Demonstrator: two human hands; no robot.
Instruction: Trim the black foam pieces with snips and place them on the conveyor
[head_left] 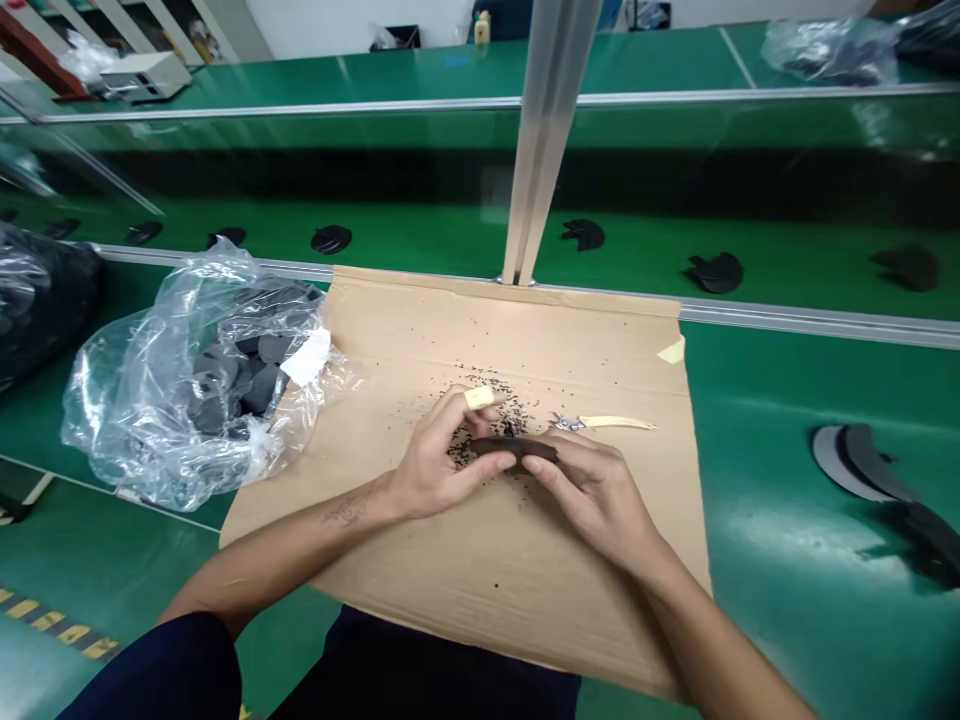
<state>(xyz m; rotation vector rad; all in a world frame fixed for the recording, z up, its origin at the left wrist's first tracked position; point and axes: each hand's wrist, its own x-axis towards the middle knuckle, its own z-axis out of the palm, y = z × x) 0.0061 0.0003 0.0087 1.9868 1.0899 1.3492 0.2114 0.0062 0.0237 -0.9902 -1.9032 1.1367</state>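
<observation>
Both my hands hold one dark, curved plastic part [517, 446] edge-on over a cardboard sheet [450, 590]. My left hand [442, 455] grips its left end, thumb at the near edge, and a finger on it wears a yellow wrap. My right hand [600, 490] pinches the right end between thumb and fingers. Beneath and behind the part lie many tiny black scraps [514, 410]. Just beyond my right hand rest nippers [600, 422] with pale yellow handles, which no hand touches. The underside of the held part is hidden.
A clear plastic bag [172, 390] of black parts sits at the left, beside a black bag [37, 300]. Loose black parts [862, 465] lie at right. A metal post [544, 150] rises behind the cardboard. More black parts [716, 272] are spaced along the green belt [442, 235].
</observation>
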